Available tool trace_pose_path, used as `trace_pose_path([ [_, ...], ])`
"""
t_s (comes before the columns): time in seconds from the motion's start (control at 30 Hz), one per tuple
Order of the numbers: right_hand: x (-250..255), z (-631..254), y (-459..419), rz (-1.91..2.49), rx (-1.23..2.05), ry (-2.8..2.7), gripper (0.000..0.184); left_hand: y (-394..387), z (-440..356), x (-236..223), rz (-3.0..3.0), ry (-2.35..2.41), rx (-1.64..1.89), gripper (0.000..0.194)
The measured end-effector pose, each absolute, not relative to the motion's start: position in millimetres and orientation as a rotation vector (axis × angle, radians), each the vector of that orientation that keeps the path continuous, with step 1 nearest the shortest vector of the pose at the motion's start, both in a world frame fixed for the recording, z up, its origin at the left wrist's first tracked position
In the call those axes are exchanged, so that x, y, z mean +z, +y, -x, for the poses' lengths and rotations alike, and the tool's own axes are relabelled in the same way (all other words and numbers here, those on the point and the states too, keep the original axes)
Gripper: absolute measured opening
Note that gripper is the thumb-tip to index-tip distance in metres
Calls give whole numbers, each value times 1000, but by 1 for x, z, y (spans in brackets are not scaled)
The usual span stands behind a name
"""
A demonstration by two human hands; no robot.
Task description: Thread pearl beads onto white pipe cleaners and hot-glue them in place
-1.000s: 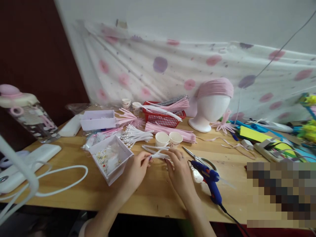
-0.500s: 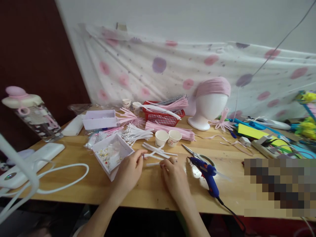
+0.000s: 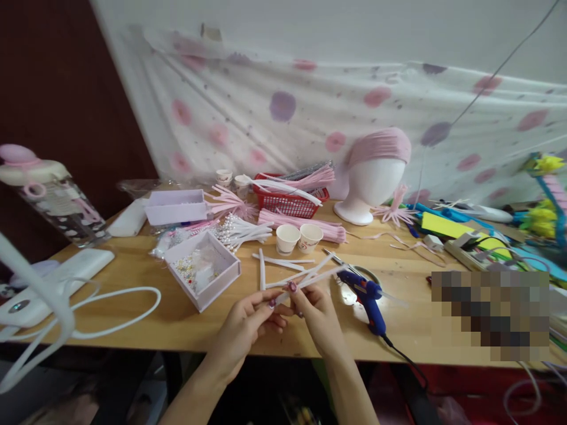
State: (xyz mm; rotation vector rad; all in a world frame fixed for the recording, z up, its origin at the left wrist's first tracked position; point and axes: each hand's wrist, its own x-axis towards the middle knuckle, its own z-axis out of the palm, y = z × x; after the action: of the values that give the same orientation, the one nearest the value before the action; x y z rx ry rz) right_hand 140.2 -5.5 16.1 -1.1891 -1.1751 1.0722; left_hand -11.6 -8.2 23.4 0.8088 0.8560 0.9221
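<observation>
One slim white fuzzy strip (image 3: 325, 275), perhaps more, up off the pale wooden table (image 3: 142, 268) | left hand (image 3: 243, 324) and right hand (image 3: 316, 310), farther apart half a second ago, now nearly meet, fingertips pinched closed on it | handling has narrowed here; loose white fuzzy strips (image 3: 262, 268) lie just beyond
</observation>
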Motion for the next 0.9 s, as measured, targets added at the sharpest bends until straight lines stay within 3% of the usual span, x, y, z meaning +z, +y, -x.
trace_pose_path([
  [0.33,17,-142,-9,1174,1008,-1008,47,-8,5,1,-948,954,870,41],
  [0.63,13,-133,-13,1159,974,-837,54,-22,8,9,-1219,1096,996,22],
  [0.9,20,-136,-19,1183,1065,-897,52,-19,11,6,-1193,1019,924,28],
])
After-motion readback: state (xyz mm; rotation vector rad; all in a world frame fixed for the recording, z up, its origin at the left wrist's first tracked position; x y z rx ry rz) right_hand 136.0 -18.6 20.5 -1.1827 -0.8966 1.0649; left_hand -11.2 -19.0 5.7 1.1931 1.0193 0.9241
